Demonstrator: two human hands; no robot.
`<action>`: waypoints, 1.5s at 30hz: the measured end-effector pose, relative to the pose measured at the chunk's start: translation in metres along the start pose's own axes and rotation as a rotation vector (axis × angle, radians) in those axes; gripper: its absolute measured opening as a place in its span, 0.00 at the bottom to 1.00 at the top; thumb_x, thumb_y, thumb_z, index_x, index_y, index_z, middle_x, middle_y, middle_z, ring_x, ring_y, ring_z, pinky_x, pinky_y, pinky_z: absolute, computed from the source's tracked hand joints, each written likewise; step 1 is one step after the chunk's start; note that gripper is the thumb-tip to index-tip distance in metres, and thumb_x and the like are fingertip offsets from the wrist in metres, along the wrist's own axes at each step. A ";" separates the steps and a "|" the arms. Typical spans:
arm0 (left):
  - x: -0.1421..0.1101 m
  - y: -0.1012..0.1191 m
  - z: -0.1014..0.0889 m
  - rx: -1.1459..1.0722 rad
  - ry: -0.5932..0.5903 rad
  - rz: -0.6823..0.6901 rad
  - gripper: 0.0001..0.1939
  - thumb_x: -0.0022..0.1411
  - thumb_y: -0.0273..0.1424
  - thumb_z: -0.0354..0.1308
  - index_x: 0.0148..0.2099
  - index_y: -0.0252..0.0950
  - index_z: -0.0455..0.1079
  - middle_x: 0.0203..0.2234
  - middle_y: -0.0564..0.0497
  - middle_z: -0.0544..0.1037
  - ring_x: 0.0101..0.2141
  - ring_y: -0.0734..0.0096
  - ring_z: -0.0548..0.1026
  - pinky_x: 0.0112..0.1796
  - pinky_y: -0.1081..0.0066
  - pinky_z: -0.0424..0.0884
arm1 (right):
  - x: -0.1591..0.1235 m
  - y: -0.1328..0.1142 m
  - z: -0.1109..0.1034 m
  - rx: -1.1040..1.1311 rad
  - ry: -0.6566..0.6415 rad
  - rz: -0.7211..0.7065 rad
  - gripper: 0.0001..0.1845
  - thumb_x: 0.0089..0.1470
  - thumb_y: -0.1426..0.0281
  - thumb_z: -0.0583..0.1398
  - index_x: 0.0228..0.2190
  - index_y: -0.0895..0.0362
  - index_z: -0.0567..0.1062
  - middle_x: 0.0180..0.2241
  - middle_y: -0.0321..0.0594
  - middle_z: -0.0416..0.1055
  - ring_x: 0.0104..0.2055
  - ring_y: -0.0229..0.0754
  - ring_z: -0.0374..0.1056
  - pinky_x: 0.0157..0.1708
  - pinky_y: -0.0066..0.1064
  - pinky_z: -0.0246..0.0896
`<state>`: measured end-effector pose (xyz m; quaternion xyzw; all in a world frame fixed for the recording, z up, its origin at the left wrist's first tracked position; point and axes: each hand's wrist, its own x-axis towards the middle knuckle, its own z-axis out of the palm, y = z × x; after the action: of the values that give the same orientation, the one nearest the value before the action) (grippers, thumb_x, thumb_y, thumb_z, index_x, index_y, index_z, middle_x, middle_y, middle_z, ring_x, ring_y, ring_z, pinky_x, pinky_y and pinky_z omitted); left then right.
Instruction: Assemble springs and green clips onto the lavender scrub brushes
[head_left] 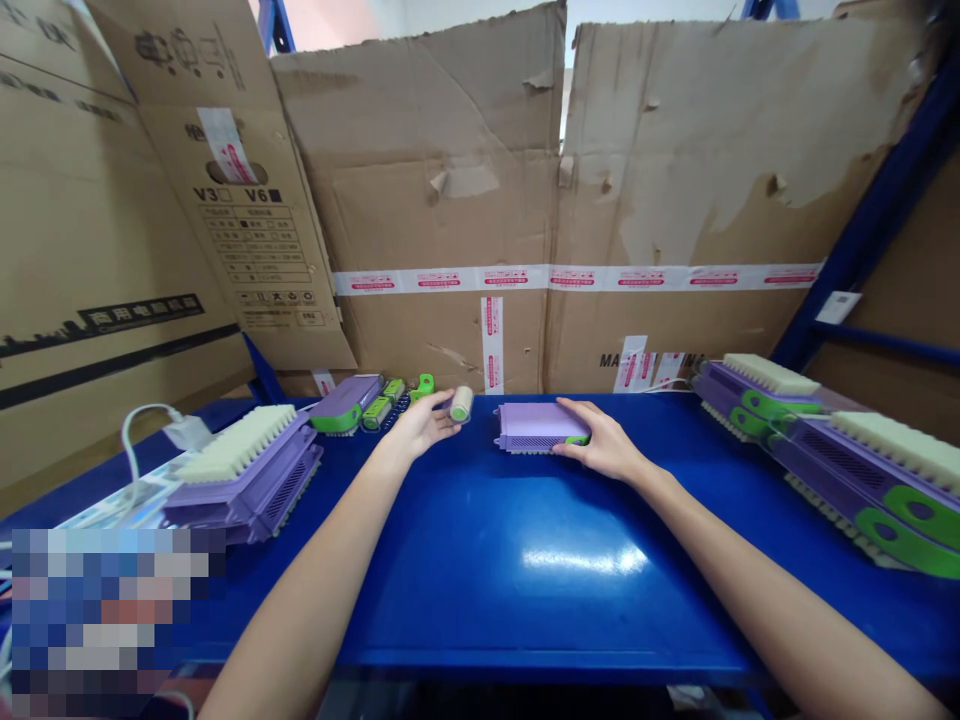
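Near the back middle of the blue table, my left hand (426,428) pinches a small cream cylinder with a green end (461,404), held a little above the surface. Close by on its right, my right hand (604,442) grips the right end of a purple rectangular case (525,424) with slotted sides. A bit of green shows at the gripped end, and a pale ridged layer lies underneath. Left of my left hand, another purple case with a green end (346,404) lies beside several small green-and-cream pieces (382,405).
Purple cases topped by a cream ridged pad (240,443) are stacked at the left, near a white cable (129,445). More purple-and-green cases (840,460) with cream pads line the right side. Cardboard sheets (450,200) wall off the back of the blue table (480,580).
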<state>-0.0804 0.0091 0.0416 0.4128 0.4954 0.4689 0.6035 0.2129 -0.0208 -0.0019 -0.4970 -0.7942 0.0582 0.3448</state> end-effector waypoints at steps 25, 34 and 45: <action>-0.004 -0.023 0.040 0.435 -0.149 0.501 0.11 0.56 0.35 0.54 0.40 0.36 0.61 0.26 0.54 0.71 0.25 0.74 0.71 0.26 0.75 0.67 | 0.001 0.005 0.007 -0.117 0.038 -0.118 0.51 0.40 0.69 0.66 0.61 0.53 0.48 0.52 0.51 0.53 0.54 0.56 0.58 0.52 0.46 0.59; -0.007 -0.026 0.037 0.532 -0.153 0.495 0.12 0.51 0.32 0.60 0.37 0.36 0.62 0.28 0.52 0.75 0.27 0.71 0.74 0.29 0.73 0.68 | -0.002 -0.007 0.007 -0.090 0.016 -0.109 0.34 0.49 0.55 0.60 0.53 0.55 0.57 0.53 0.52 0.53 0.55 0.55 0.57 0.54 0.50 0.54; -0.001 -0.035 0.042 0.247 -0.118 0.399 0.15 0.50 0.27 0.63 0.38 0.34 0.61 0.29 0.51 0.75 0.32 0.72 0.75 0.34 0.71 0.71 | 0.004 -0.001 0.002 0.211 0.066 0.021 0.19 0.47 0.62 0.61 0.41 0.54 0.66 0.42 0.41 0.67 0.45 0.46 0.64 0.47 0.40 0.57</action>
<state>-0.0338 -0.0009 0.0154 0.6001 0.4215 0.4897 0.4716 0.2098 -0.0179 -0.0013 -0.4677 -0.7666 0.1287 0.4206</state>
